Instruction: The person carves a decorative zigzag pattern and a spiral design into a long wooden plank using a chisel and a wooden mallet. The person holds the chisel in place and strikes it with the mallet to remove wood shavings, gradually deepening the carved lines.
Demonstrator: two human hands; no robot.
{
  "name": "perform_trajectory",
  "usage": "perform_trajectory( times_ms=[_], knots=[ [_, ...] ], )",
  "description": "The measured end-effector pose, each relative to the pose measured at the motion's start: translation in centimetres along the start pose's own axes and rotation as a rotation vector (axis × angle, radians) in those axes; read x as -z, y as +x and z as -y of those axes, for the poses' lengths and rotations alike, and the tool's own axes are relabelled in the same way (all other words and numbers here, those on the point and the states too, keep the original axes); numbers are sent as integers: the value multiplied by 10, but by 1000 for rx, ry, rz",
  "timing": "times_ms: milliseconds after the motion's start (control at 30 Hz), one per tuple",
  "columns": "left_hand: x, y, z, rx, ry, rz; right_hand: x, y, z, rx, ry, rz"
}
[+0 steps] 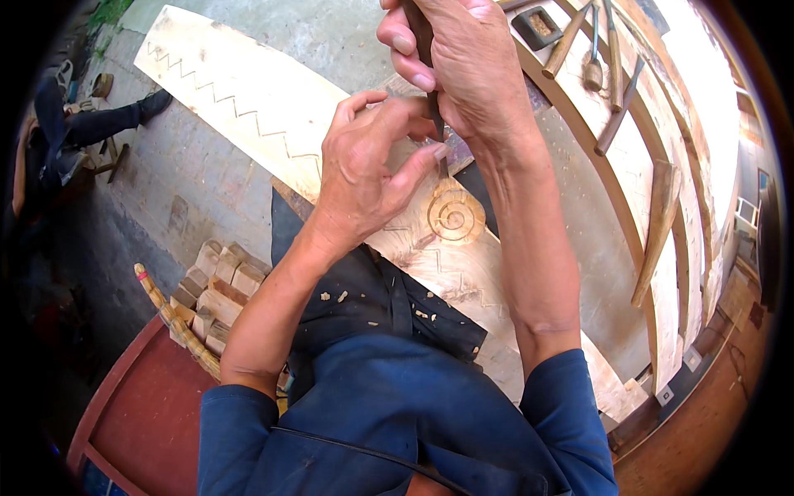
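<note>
Wooden board [413, 244] beneath left hand [364, 161]

The pale wooden board [289, 99] bears dark zigzag lines [235, 113] and a yellowish-brown spiral [455, 217].

Board [240, 95] runs abt 10 to 4:30 o'clock; spiral [456, 213] on it. From spiral: chisel [420, 37] at 12; tools [568, 43] on planks [635, 178], btw 1 & 2; club [657, 231] across planks, abt 3; blocks [219, 306], abt 8.
</note>
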State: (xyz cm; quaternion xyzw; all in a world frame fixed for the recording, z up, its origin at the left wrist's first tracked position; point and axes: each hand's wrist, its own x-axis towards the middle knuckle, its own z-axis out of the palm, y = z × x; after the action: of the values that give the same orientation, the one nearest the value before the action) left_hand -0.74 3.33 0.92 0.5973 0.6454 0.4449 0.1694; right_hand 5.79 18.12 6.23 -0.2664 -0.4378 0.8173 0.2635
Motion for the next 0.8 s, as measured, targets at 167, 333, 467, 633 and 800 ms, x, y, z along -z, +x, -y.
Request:
perform_trajectory(
  times_ms=[167,333,467,633,800],
  knots=[
    [0,0,-1,13,-13,10,0,-2,0,33,-2,17],
    [0,1,-2,10,1,5,0,0,0,25,-15,7],
    [-3,2,0,-30,17,-54,0,0,0,16,14,3],
    [-3,2,0,-40,25,-59,0,0,-1,-6,23,5],
    [-2,3,-3,-24,45,-54,0,1,-4,28,-2,-3]
  ],
)
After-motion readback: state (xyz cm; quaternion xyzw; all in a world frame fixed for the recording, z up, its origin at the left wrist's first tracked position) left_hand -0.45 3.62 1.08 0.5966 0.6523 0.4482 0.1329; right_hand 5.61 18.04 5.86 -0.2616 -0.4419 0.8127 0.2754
